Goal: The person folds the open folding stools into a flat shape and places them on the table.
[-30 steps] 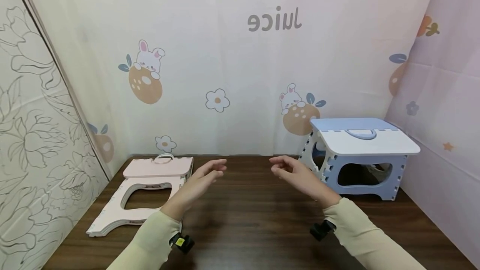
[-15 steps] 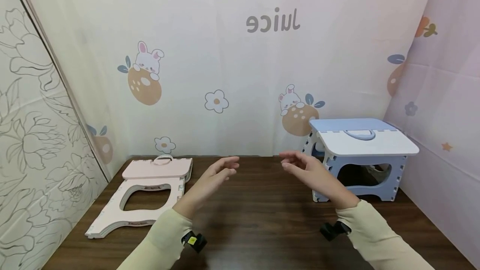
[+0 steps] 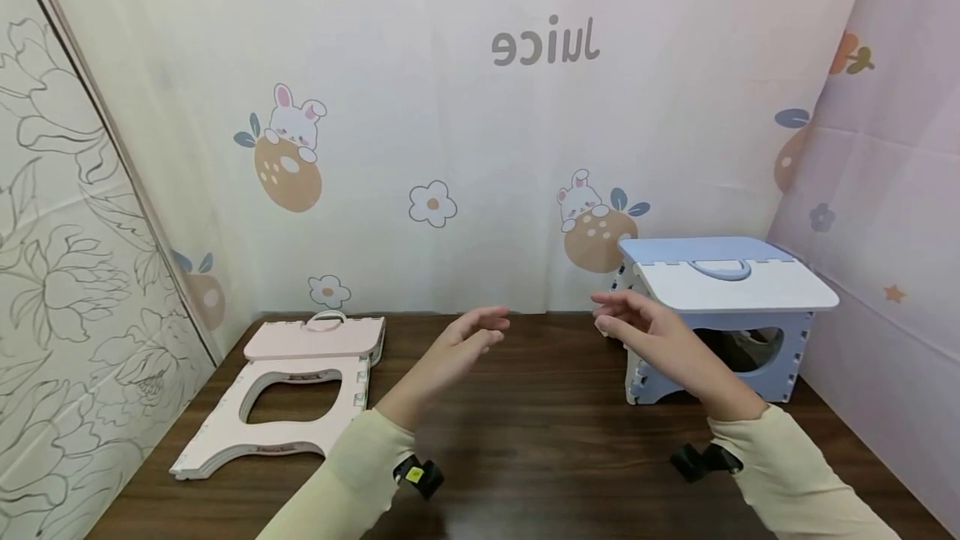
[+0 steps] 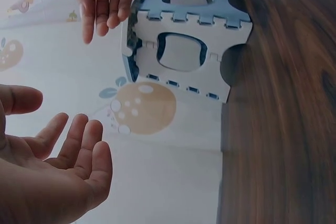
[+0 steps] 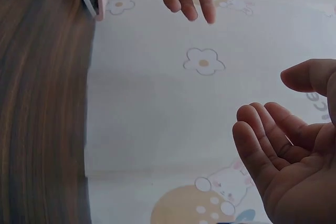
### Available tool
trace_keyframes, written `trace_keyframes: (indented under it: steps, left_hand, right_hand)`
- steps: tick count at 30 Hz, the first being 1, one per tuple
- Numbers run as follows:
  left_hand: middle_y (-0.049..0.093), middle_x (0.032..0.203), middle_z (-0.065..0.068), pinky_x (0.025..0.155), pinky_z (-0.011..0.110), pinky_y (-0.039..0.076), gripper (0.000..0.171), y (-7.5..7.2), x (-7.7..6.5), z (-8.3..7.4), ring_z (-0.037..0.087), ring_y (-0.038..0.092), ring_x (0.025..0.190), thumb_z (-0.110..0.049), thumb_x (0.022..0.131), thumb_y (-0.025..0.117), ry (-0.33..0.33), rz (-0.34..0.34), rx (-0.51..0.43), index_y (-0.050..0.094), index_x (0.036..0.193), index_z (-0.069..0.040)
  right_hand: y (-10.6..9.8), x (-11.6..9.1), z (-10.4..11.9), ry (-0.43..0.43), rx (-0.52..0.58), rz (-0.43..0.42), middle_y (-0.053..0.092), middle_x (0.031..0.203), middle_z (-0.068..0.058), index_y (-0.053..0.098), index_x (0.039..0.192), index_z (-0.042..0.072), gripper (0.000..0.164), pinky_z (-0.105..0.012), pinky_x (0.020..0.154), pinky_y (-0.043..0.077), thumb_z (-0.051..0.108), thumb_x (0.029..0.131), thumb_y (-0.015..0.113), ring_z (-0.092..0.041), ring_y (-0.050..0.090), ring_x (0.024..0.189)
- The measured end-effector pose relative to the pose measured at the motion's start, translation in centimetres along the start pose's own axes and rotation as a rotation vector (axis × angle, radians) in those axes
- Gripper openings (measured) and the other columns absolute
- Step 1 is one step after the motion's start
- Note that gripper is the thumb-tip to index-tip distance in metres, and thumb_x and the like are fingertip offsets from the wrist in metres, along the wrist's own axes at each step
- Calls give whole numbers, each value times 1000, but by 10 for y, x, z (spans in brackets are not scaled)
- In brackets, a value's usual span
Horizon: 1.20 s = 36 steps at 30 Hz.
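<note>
Pink stool [image 3: 315,342]: folded flat on the table [image 3: 540,440], at 8 o'clock in the head view.
Left hand [image 3: 461,348]: near 6 o'clock; fingers gently bent, slightly spread, thumb apart.
Right hand [image 3: 651,336]: at 4 o'clock; fingers bent, close together, thumb apart.
Blue-and-white stool [image 3: 738,286]: standing unfolded between 3 and 4 o'clock, partly behind the right hand.

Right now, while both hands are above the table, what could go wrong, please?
In the head view, the right hand overlaps the blue stool; if it swings outward, it might knock it. The left sleeve crosses the edge of the pink stool in that view and could perhaps snag it. Neither hand holds a stool, so a bumped one might slide along the table.
</note>
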<state>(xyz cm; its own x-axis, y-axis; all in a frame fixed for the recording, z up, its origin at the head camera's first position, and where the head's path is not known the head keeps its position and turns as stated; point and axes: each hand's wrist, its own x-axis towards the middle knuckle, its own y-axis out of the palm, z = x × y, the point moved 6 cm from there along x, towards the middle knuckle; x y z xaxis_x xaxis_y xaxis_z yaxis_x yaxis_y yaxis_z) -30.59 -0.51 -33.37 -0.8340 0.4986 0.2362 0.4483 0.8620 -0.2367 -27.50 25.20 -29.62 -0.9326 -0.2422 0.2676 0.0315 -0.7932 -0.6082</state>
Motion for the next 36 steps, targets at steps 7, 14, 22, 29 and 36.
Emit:
trace_keyframes:
  steps: [7, 14, 22, 29, 36]
  left_hand:
    - [57, 134, 7, 106, 48, 39, 41, 11, 7, -7, 26, 54, 124, -17, 105, 48, -2, 19, -24, 50, 145, -12]
    - [59, 132, -2, 106, 46, 40, 38, 28, 16, -11, 20, 54, 123, -21, 105, 50, -28, 24, -52, 54, 143, -19]
    - [61, 128, -4, 101, 38, 43, 38, 48, 27, -18, 15, 56, 119, -21, 104, 52, -27, 26, -65, 56, 141, -20]
    - [62, 125, -7, 99, 36, 44, 36, 61, 35, -19, 12, 57, 115, -21, 103, 53, -32, 32, -76, 58, 139, -22]
    - [61, 127, -6, 101, 35, 44, 37, 71, 42, -20, 11, 56, 116, -23, 104, 53, -31, 37, -78, 57, 140, -22]
  right_hand:
    - [-13, -5, -2, -17, -34, -23, 60, 127, -9, 51, 143, 10, 47, -26, 84, 52, 35, 104, 57, -19, 60, 107]
    - [-33, -7, -5, -26, -56, -87, 60, 124, -12, 51, 144, 8, 46, -23, 80, 51, 32, 105, 56, -14, 61, 102]
    - [-47, -11, -9, -2, -83, -119, 58, 126, -13, 49, 146, 10, 48, -19, 81, 50, 32, 105, 56, -10, 61, 103]
    - [-61, -15, -16, -13, -71, -178, 58, 124, -18, 50, 144, 2, 47, -11, 81, 46, 28, 105, 57, 1, 58, 99]
    - [-77, -22, -28, 15, -82, -217, 62, 119, -3, 50, 143, 0, 49, -7, 81, 43, 29, 104, 58, 5, 56, 99]
